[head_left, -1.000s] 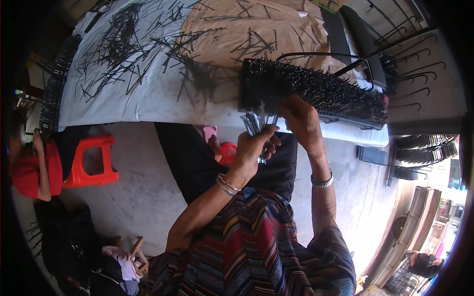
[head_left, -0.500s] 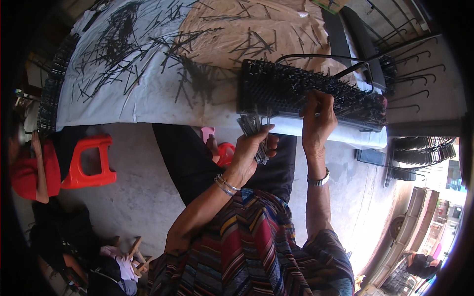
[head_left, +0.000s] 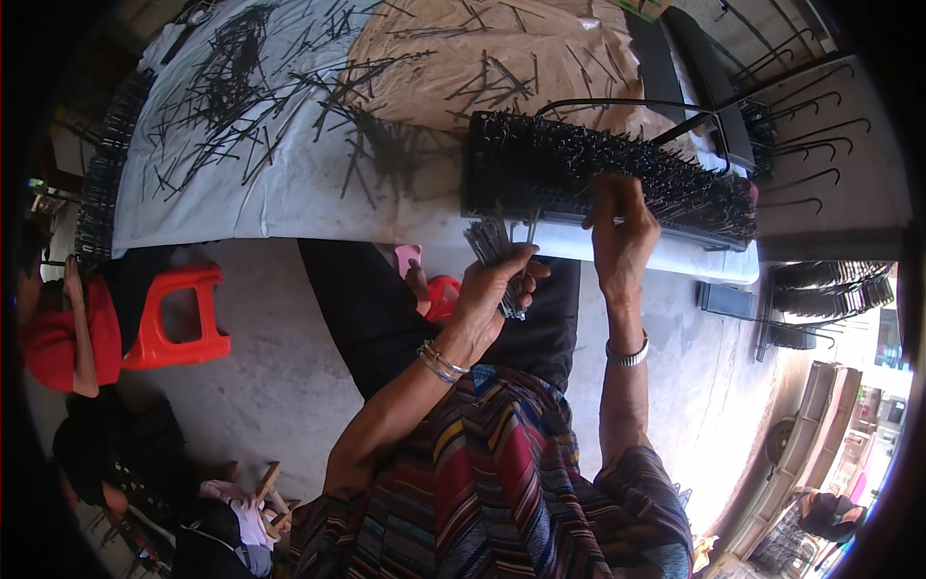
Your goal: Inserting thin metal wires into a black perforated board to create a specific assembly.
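A bundle of thin grey rods (head_left: 489, 241) is gripped in my left hand (head_left: 482, 294), below the table's near edge. One or two rods stick up apart from the bunch, near the thumb. My right hand (head_left: 625, 241) is at the front side of a long black rack (head_left: 497, 183) packed with dark, upright pin-like pieces. Its fingers are closed together against the rack; whatever they may pinch is too small to make out. A black wire handle (head_left: 627, 104) arches over the rack.
Many loose dark rods (head_left: 231, 87) lie scattered over the white and tan table cover (head_left: 415, 217). Curved black hooks (head_left: 815, 150) hang at the right. A red stool (head_left: 178, 318) stands at the left, beside a person in red (head_left: 63, 333).
My right hand stays at the rack with only a slight shift, its fingers now closer to the rack's front. My left hand keeps its bundle, with a rod standing out more plainly.
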